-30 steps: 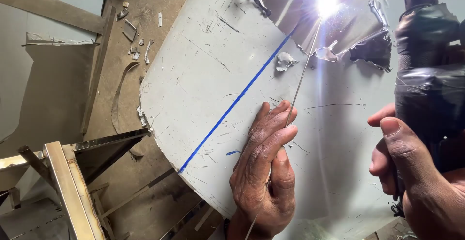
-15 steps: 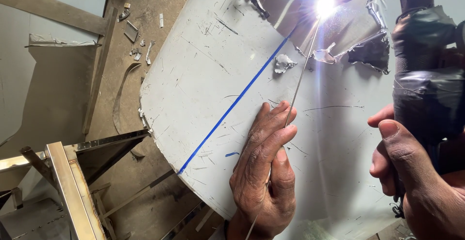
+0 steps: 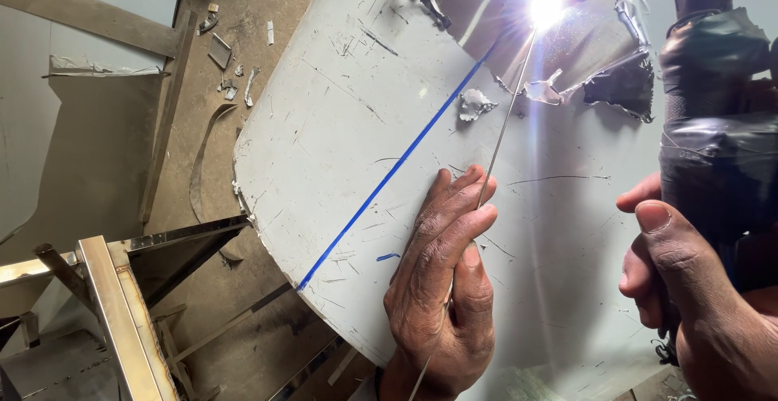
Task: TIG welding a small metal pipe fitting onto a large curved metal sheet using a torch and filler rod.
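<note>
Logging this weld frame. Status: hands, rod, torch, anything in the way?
Left hand pinches rod, tip at the arc. Right hand grips taped torch. Both over grey sheet. Torn film beside the arc.

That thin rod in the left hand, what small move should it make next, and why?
Probably a slight slide forward, feeding the rod toward the bright arc. Its tip already reaches the glare, where the right hand holds the torch. The left hand rests on the grey sheet, pinching the rod far back, so there seems to be spare length.
</note>
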